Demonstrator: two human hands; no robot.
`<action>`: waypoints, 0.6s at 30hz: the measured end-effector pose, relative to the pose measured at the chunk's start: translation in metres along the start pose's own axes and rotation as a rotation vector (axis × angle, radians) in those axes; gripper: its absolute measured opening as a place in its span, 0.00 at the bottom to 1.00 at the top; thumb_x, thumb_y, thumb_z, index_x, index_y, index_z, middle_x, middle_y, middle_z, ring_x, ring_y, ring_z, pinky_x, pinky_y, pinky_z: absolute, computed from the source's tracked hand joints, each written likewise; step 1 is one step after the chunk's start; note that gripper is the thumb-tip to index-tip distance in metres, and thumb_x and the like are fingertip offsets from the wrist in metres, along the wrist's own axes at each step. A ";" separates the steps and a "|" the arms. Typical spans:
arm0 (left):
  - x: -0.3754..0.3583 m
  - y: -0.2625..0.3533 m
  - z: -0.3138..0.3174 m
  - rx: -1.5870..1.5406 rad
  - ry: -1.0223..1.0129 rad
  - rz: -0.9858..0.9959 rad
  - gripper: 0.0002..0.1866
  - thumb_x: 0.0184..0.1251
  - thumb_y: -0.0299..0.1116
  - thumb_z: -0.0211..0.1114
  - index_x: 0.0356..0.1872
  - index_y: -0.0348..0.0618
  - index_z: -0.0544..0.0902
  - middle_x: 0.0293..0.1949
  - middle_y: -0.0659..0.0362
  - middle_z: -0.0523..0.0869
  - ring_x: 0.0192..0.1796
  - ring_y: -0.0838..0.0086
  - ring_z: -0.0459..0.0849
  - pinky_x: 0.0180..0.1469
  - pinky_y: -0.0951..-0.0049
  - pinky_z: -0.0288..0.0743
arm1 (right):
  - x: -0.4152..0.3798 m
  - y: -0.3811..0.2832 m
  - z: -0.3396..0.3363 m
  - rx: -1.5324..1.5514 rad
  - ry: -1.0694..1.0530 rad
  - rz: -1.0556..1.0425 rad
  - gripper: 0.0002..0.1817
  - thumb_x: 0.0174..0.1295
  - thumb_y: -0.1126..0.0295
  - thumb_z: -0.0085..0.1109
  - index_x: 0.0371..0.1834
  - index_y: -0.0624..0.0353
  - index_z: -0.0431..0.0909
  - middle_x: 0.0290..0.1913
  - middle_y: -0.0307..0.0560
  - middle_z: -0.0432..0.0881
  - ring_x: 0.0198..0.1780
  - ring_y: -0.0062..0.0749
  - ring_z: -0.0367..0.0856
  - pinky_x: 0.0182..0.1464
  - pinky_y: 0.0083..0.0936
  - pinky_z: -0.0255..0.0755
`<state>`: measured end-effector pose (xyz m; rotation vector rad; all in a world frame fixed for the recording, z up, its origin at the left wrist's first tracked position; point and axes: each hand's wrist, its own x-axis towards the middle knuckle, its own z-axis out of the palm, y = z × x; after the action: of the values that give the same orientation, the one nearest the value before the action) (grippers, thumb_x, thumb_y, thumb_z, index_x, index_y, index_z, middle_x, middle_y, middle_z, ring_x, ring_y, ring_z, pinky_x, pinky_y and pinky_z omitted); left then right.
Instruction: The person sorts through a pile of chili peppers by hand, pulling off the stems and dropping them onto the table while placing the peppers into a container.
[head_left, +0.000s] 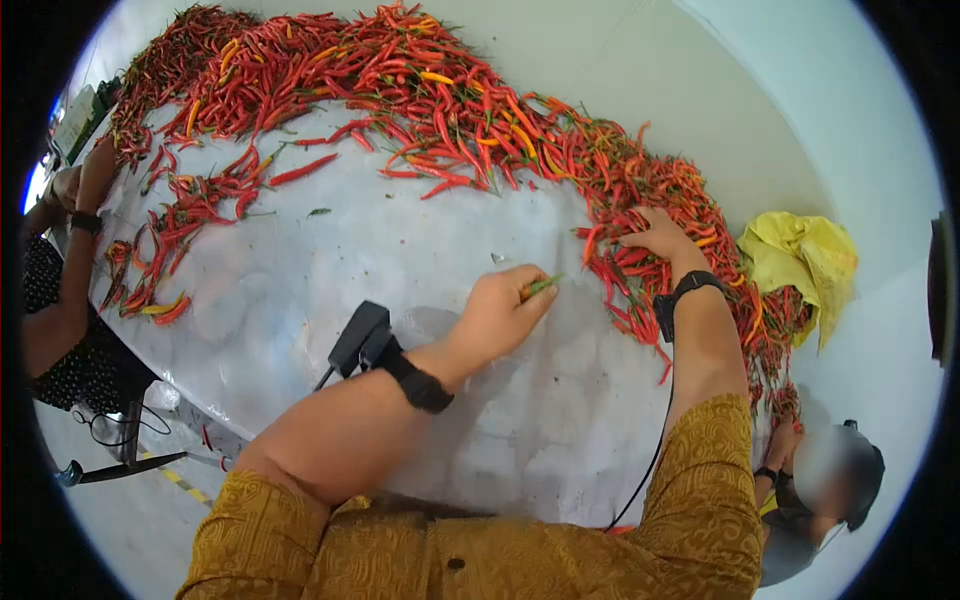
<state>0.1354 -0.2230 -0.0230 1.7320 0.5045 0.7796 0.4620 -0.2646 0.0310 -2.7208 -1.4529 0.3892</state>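
Note:
My left hand (500, 312) is closed above the middle of the white-covered table, pinching a small green piece (540, 287), a stem or a green chili, between thumb and fingers. To the right, my right hand (662, 236) reaches into the edge of the long pile of red chilies (430, 90). Its visible fingers are apart, and the fingertips touch the chilies. Some orange and yellow chilies are mixed into the pile. Both of my wrists wear black straps, and the left one carries a black device (362, 338).
A co-worker's arm (75, 270) reaches to the chilies at the left edge. Another person (835, 480) is at the lower right, with a hand at the pile's end. A yellow sack (800, 258) lies at the right. Loose chilies (170, 235) lie at the left.

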 end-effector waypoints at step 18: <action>-0.004 0.026 -0.049 -0.123 0.238 0.092 0.10 0.59 0.35 0.61 0.29 0.37 0.79 0.18 0.69 0.70 0.22 0.86 0.64 0.24 0.79 0.60 | -0.137 -0.145 0.067 -0.059 0.091 -0.337 0.41 0.44 0.42 0.59 0.63 0.48 0.64 0.69 0.56 0.51 0.68 0.51 0.53 0.65 0.46 0.52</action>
<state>0.0965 -0.2002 0.0088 1.5655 0.5273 1.0687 0.2550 -0.3015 0.0150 -2.4288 -1.8768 0.2070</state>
